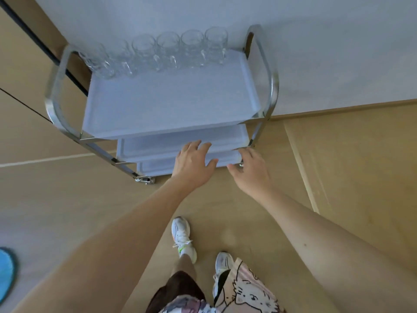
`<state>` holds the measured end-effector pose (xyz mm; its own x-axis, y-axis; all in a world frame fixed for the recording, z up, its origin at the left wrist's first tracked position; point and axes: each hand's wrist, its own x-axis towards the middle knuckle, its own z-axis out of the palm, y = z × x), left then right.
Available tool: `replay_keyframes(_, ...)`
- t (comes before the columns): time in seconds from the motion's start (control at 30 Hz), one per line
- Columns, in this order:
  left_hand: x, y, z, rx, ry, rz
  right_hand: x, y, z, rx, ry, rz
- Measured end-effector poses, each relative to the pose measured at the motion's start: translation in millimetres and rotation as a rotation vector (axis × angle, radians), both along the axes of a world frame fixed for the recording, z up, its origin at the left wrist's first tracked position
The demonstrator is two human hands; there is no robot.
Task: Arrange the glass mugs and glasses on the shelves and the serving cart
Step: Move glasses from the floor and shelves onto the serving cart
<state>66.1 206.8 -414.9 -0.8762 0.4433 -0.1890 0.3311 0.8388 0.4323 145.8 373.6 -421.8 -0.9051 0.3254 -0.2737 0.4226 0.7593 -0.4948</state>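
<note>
Serving cart (270, 86): against wall.
Glass mugs (158, 53): rowed along cart's top tray, back edge.
Left hand (191, 161): fingers spread, empty, before cart's middle tray.
Right hand (250, 170): fingers apart, empty, beside cart's front corner.

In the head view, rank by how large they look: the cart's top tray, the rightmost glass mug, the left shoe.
1. Top tray, clearly largest.
2. Left shoe and rightmost glass mug look about alike; they lie at different distances from the camera, so I won't rank them.
</note>
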Motion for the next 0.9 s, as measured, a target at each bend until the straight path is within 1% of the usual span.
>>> replay_keyframes(0.1, 14.8, 30.0, 38.4, 0.041, 0.033, -0.043, 25.1, 13.6, 35.0, -0.040, 0.065, -0.088)
replay_keyframes(0.2, 19.5, 64.4, 63.4, 0.071, 0.099, -0.124, 37.3, 33.2, 55.8, -0.029, 0.144, -0.165)
replay_keyframes(0.3, 20.2, 101.7, 82.8, 0.112, 0.112, -0.192, 43.1, 59.0, 70.1, -0.009, 0.206, -0.294)
replay_keyframes(0.43, 12.0, 151.4, 102.3, 0.158, 0.127, -0.296, 43.8, 96.0, 89.1, -0.023, 0.232, -0.452)
replay_keyframes(0.6, -16.2, 221.9, 122.5, 0.223, 0.123, -0.447, 36.7, 144.0, 111.6, 0.071, 0.305, -0.631)
replay_keyframes(0.9, -53.5, 347.4, 149.4, 0.287, 0.138, -0.797, 33.3, 221.6, 148.9, 0.195, 0.286, -0.895)
